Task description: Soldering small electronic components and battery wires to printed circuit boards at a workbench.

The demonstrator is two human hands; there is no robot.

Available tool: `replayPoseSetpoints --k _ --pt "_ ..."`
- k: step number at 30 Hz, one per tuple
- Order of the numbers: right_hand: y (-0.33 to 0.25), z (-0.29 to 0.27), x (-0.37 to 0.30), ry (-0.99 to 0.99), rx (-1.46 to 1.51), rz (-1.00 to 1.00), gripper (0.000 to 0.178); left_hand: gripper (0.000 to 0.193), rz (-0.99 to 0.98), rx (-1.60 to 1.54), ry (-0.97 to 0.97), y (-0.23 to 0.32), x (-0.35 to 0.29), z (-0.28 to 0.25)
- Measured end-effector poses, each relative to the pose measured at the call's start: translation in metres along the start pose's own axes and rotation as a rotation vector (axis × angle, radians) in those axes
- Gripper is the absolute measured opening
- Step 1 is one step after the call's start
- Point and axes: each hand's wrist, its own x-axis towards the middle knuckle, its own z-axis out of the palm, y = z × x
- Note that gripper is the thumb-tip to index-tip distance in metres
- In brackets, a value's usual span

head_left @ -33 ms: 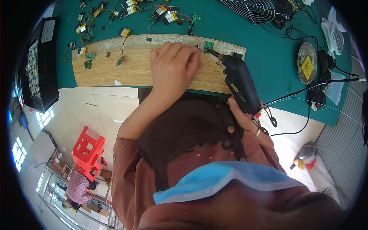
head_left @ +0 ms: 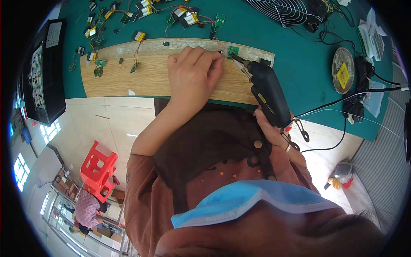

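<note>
My left hand [head_left: 192, 73] rests on a wood-grain board [head_left: 147, 83]. Its thumb and fingertips pinch together at a small dark part with thin wires [head_left: 221, 52]; how much of it they hold is partly hidden. Just right of those fingertips lies a small green circuit board [head_left: 233, 49]. My right hand [head_left: 269, 128] grips the handle end of a black soldering gun [head_left: 270, 95], whose tip reaches the lower edge of the circuit board. A thin solder wire [head_left: 342, 112] runs from the gun's rear toward the right.
Small batteries [head_left: 191, 18] wired to circuit boards are scattered over the green mat [head_left: 239, 32]. A fan with a wire guard [head_left: 280, 10] stands at the far right. A metal dish [head_left: 336, 81] holds a yellow sponge [head_left: 343, 76]. Cables [head_left: 355, 95] trail off rightward. A black case [head_left: 53, 73] sits left.
</note>
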Motion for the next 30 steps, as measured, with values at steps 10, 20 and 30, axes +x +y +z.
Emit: replayPoseSetpoints --k 10,20,30 --pt "-0.01 0.0 0.001 0.017 -0.047 0.047 0.034 0.01 -0.007 0.021 0.038 -0.002 -0.002 0.005" --pt "0.002 0.002 -0.001 0.026 -0.048 0.02 0.034 0.01 -0.014 0.023 0.033 -0.002 -0.002 0.005" --pt "-0.011 0.001 0.001 0.038 -0.056 0.076 0.035 0.01 -0.008 0.012 0.024 0.0 -0.002 0.003"
